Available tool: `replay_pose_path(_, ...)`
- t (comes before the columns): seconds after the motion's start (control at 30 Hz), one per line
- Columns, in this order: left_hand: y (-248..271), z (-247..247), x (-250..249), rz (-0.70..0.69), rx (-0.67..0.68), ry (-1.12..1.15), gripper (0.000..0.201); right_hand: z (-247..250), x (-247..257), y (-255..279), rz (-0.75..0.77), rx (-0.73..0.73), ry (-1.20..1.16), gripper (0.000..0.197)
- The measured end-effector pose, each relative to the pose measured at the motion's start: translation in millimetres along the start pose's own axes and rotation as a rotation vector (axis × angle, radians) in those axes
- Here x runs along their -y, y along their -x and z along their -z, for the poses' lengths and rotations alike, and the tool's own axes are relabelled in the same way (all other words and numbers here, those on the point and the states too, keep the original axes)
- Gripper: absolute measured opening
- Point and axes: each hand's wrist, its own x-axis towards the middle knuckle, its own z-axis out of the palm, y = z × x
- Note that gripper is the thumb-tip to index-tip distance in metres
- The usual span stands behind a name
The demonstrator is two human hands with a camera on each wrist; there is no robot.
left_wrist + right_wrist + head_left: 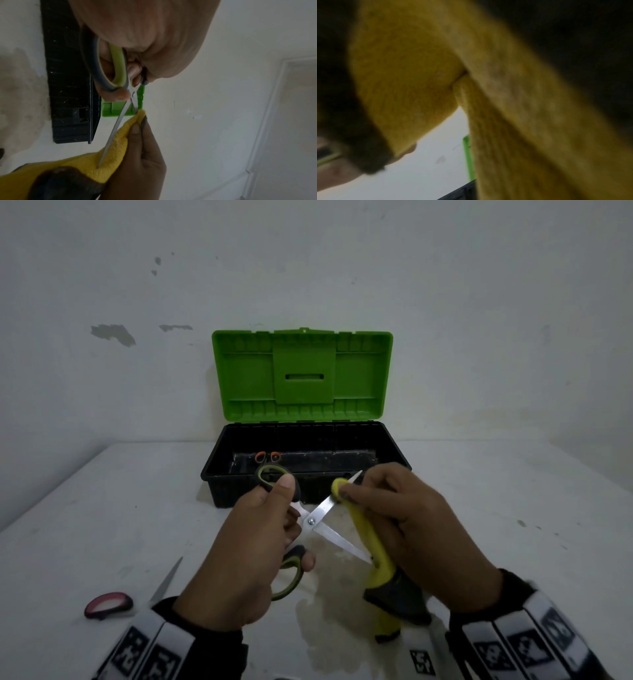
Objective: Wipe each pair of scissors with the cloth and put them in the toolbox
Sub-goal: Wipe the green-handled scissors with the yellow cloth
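My left hand (260,539) grips the green-and-grey handles of a pair of scissors (317,517), blades spread wide in front of the toolbox. My right hand (394,518) pinches a yellow cloth (371,542) around the upper blade near its tip. The cloth hangs down to a dark band at its lower end. In the left wrist view the scissors (120,119) cross the cloth (116,148). The right wrist view is filled by blurred cloth (471,94). The black toolbox (219,474) stands with its green lid (301,374) up; orange-handled scissors (268,456) lie inside.
A pair of pink-handled scissors (109,604) lies on the white table (102,508) at the near left, blade pointing away. A stained wall rises close behind the toolbox. A wet-looking patch marks the table between my wrists.
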Motion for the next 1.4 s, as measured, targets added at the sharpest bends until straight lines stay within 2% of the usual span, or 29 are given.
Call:
replay_pose_path(0.1,0,-1,1,0.003,0.004,-0.022,0.035,4,-4,-3,-0.049,-0.101,0.004,0.028)
replay_pose_path(0.23,-2,1,0,-0.007,0.007,-0.026,0.037,-6,18,3,0.023,0.038,-0.003,0.033)
replay_pose_path(0.33,0,3,2,0.008,0.009,-0.047,0.036,-4,8,6,0.010,0.021,-0.024,0.031)
replay_pose_path(0.5,5,10,11,0.010,0.019,-0.147,0.036,2,-21,9,-0.148,-0.072,-0.095,0.026)
replay_pose_path(0.6,6,16,13,0.024,0.059,-0.174,0.036,5,-42,12,-0.295,-0.031,-0.087,0.018)
replay_pose_path(0.7,6,17,15,0.045,0.077,-0.221,0.036,9,-55,7,-0.419,0.056,-0.065,0.022)
replay_pose_path(0.8,6,15,18,0.079,0.103,-0.257,0.036,11,-50,-6,-0.489,0.055,-0.077,0.022)
replay_pose_path(1.0,4,6,21,0.095,0.147,-0.286,0.035,0,-23,-33,-0.406,0.090,-0.159,0.019)
replay_pose_path(1.23,-3,6,22,0.091,0.086,-0.332,0.038,1,8,-32,-0.334,0.171,-0.305,0.012)
replay_pose_path(1.4,-5,12,17,0.075,0.090,-0.282,0.035,19,17,-11,-0.173,0.403,-0.429,0.009)
